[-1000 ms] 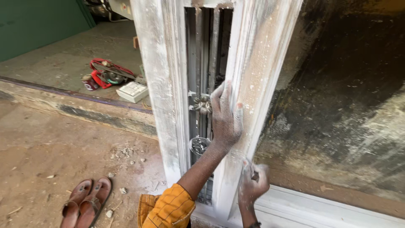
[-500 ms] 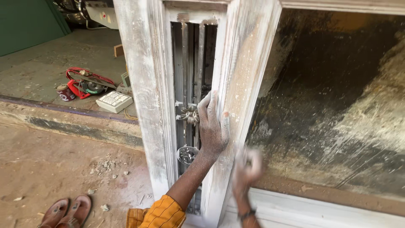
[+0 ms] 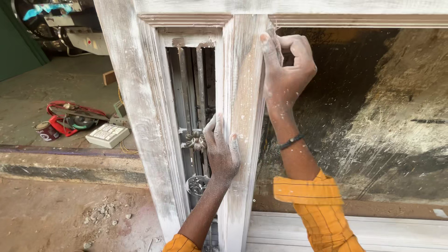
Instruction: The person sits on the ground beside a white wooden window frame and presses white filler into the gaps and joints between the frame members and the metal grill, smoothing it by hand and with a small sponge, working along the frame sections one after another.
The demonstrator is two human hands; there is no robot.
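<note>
A raised grey concrete slab (image 3: pixel 60 98) with a dark front edge fills the nine o'clock side. On it lie a red power tool with a round blade guard (image 3: pixel 72 120), at about eight o'clock of that a small round dark-red tin (image 3: pixel 45 131), and at about four o'clock of the tool a flat cream rectangular box with a gridded face (image 3: pixel 108 135). Below the slab, toward seven o'clock, reddish-brown dirt ground (image 3: pixel 42 214) carries a scatter of small pale stone chips (image 3: pixel 105 215).
</note>
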